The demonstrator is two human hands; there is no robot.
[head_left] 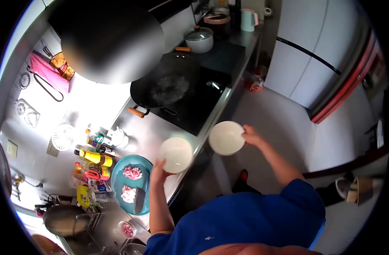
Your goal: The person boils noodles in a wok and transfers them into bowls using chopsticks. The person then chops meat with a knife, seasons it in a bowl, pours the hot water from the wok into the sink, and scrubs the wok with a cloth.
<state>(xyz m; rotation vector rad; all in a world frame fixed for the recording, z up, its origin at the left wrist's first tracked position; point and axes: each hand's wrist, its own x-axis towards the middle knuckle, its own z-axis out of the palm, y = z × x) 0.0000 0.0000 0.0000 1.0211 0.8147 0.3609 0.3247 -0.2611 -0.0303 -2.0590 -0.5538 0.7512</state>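
A white bowl (176,154) is in my left hand (159,171), whose fingers grip its near rim over the counter's front edge. My right hand (251,136) grips a second white bowl (226,137) by its right side, out past the counter edge and above the floor. The insides of both bowls face up, and I see no food in them. Left of my left hand lies a round teal cutting board (125,162). On it are two piles of cut meat (132,172) and a cleaver (139,200).
A black wok (169,87) with bubbling liquid sits on the cooktop (194,114). Behind it stands a lidded pot (198,39). Sauce bottles (96,158) line the wall beside the board. A small container of meat (127,229) is at lower left. A range hood (114,42) hangs overhead.
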